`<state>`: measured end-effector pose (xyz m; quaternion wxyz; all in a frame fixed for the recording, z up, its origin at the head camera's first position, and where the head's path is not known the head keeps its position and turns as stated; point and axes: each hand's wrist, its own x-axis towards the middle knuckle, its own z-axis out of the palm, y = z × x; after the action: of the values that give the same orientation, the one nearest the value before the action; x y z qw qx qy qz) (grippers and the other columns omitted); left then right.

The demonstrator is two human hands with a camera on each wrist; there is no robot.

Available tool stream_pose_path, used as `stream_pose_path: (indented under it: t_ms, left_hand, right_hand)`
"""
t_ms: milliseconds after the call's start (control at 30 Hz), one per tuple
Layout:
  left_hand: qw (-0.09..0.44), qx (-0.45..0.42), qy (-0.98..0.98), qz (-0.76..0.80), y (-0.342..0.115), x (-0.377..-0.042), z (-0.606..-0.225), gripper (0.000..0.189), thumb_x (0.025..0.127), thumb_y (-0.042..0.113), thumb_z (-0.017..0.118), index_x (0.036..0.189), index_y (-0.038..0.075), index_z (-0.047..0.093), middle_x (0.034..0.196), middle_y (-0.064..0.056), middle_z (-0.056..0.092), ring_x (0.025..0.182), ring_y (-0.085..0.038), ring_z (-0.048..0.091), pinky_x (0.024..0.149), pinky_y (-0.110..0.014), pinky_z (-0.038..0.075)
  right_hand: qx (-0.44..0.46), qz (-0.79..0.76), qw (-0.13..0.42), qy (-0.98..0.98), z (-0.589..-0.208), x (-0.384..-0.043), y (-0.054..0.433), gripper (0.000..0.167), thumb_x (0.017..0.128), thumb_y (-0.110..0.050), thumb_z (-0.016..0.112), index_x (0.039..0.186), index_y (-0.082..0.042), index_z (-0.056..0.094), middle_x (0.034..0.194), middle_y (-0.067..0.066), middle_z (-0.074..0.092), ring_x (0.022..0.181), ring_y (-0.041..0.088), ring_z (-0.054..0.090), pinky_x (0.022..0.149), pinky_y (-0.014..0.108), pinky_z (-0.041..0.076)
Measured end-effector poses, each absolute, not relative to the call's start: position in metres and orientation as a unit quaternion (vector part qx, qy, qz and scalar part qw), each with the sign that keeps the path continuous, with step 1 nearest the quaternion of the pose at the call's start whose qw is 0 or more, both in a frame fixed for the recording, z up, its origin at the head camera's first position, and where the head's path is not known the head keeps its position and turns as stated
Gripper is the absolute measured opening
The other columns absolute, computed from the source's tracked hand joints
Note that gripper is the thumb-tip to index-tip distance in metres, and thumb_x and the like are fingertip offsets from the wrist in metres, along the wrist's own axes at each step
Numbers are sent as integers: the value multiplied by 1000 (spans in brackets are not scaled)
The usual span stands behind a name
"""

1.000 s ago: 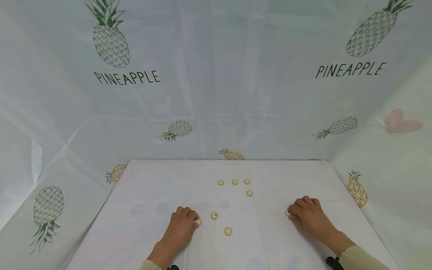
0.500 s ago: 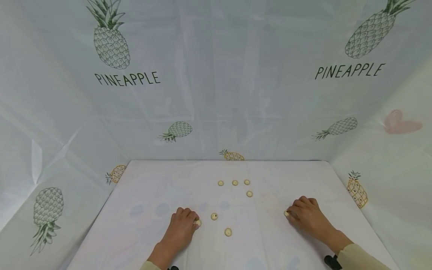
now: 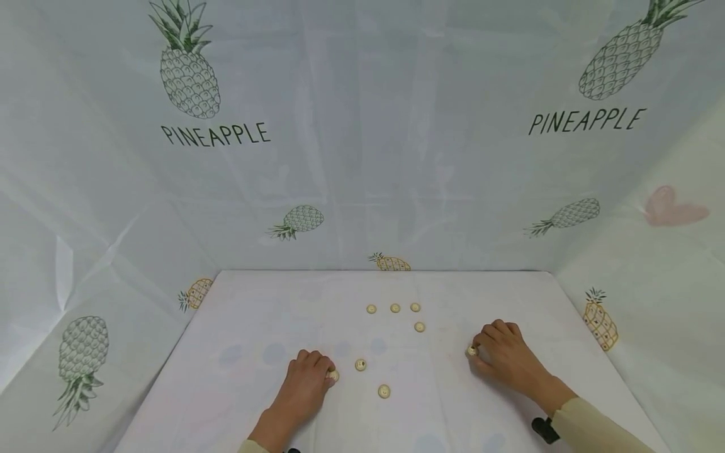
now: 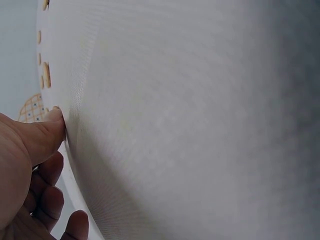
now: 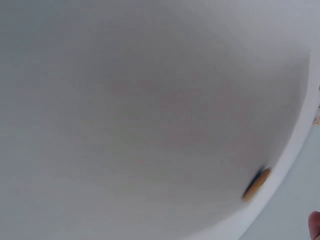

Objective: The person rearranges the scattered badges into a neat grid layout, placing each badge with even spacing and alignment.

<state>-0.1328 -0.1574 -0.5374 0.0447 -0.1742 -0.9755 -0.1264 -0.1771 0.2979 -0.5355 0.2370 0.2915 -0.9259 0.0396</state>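
Observation:
My left hand point(image 3: 306, 382) pinches the edge of a small round wooden disc point(image 3: 334, 375) at the tabletop. In the left wrist view, the thumb point(image 4: 42, 137) stands against the table and hides this disc. On the right side, my right hand point(image 3: 506, 357) holds another pale disc point(image 3: 472, 350), with a dark mark, at the thumb and fingertips. The right wrist view shows only a fingertip point(image 5: 315, 225) and, apart from it, a blurred disc point(image 5: 256, 185); whether this is the held one, I cannot tell. Between my hands lie a dark-marked disc point(image 3: 360, 365) and a plainer disc point(image 3: 384, 391).
Farther back, several like discs point(image 3: 395, 308) lie in a loose row, with one disc point(image 3: 420, 327) just in front. A white cloth covers the table point(image 3: 272, 302). Pineapple-printed sheeting point(image 3: 362, 157) rises at the back and both sides.
My right hand has shifted left and slightly away from me, its disc moving along with it. My left hand and the lying discs have stayed put.

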Motion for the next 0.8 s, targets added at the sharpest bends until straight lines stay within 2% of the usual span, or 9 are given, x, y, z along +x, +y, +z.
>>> stream_pose_path:
  t_ms: [333, 567, 800]
  left_hand:
    - [47, -174, -975, -129, -158, -133, -537, 19, 92, 26, 82, 104, 17, 70, 102, 4, 64, 97, -16, 50, 78, -37, 42]
    - [69, -182, -973, -125, -160, -134, -537, 21, 89, 24, 84, 103, 17, 70, 101, 5, 65, 95, -16, 49, 76, -35, 41]
    - [58, -185, -972, -135, -160, -134, -537, 17, 93, 25, 80, 103, 17, 70, 101, 5, 64, 97, -16, 50, 77, -37, 42]
  right_hand:
    - [296, 42, 220, -929, -530, -203, 262, 16, 81, -23, 85, 89, -18, 72, 90, -5, 62, 91, 19, 50, 90, 48, 41]
    - [310, 45, 220, -924, -527, -225, 234, 14, 82, -23, 85, 89, -17, 74, 90, -4, 63, 91, 19, 50, 89, 47, 41]
    - [308, 57, 193, -930, -532, -242, 212, 15, 82, -22, 85, 91, -15, 75, 90, -3, 63, 91, 20, 49, 89, 48, 40]
